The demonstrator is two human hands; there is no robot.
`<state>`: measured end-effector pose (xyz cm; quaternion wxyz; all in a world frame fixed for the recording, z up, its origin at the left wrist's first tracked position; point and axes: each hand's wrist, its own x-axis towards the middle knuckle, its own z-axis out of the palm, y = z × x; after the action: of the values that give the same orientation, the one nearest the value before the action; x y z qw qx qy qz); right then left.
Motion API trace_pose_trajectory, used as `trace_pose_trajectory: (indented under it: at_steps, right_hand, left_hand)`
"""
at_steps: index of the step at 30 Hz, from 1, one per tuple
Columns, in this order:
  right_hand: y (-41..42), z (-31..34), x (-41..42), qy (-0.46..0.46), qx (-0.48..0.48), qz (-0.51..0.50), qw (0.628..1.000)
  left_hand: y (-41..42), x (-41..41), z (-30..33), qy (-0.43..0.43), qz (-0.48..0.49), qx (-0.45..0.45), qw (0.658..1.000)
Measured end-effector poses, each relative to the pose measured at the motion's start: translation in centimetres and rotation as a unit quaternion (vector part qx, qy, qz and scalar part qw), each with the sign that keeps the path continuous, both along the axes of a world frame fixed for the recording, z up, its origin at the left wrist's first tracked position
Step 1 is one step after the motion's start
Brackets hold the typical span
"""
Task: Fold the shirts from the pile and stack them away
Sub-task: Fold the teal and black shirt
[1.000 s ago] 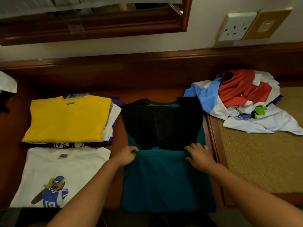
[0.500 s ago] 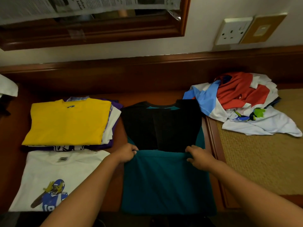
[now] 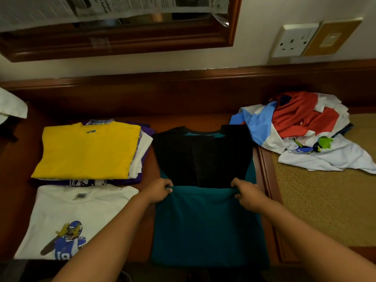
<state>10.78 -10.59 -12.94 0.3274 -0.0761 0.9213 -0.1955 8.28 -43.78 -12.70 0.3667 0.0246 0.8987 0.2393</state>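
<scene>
A teal and black shirt [image 3: 205, 224] lies in the middle of the wooden surface, its black sleeves folded inward at the top. The teal lower half is doubled up over itself. My left hand [image 3: 159, 190] grips the left corner of that raised teal edge, and my right hand [image 3: 247, 192] grips the right corner. To the right an unfolded pile of shirts [image 3: 305, 131] in red, white and light blue sits partly on a woven mat. At the left a folded stack topped by a yellow shirt [image 3: 87, 150] stands behind a folded white shirt [image 3: 67, 216] with a football-player print.
The woven mat [image 3: 325, 204] covers the right side inside a wooden frame. A raised wooden back ledge [image 3: 183, 92] runs along the wall. Above it hang a framed mirror [image 3: 122, 27] and a wall socket [image 3: 295, 40]. White cloth [image 3: 12, 104] shows at the far left edge.
Both hands have kept their grip on the teal edge and stayed about halfway up the shirt. The view has tilted slightly upward.
</scene>
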Motion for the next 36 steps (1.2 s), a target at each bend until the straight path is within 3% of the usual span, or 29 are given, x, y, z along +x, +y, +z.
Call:
trace_pose_trajectory:
  at_steps: [4, 9, 14, 22, 27, 31, 36]
  right_hand:
    - [0.8, 0.2, -2.3, -0.005, 0.002, -0.019, 1.000]
    - [1.1, 0.0, -2.8, 0.084, 0.030, -0.045, 0.995]
    - [0.5, -1.4, 4.0, 0.183, 0.037, -0.183, 0.965]
    - [0.3, -4.1, 16.0, 0.033, -0.032, -0.445, 0.895]
    - [0.1, -3.1, 18.0, 0.015, -0.072, -0.462, 0.884]
    - [-0.3, -1.7, 18.8, 0.081, -0.081, -0.468, 0.876]
    - [-0.5, -0.2, 19.1, 0.070, -0.155, -0.472, 0.865]
  left_hand:
    - [-0.2, -0.9, 0.5, 0.034, 0.017, 0.015, 0.999]
    - [-0.2, -0.9, -0.4, 0.118, 0.073, -0.032, 0.990]
    - [1.2, 5.7, -1.5, 0.201, 0.166, -0.098, 0.960]
    - [0.8, 19.1, -4.3, 0.102, 0.375, -0.019, 0.921]
    - [0.4, 22.1, -3.7, 0.081, 0.421, 0.028, 0.903]
    - [0.2, 22.8, -3.3, 0.062, 0.439, 0.054, 0.895]
    - [-0.3, 22.6, -3.0, 0.007, 0.404, 0.065, 0.913]
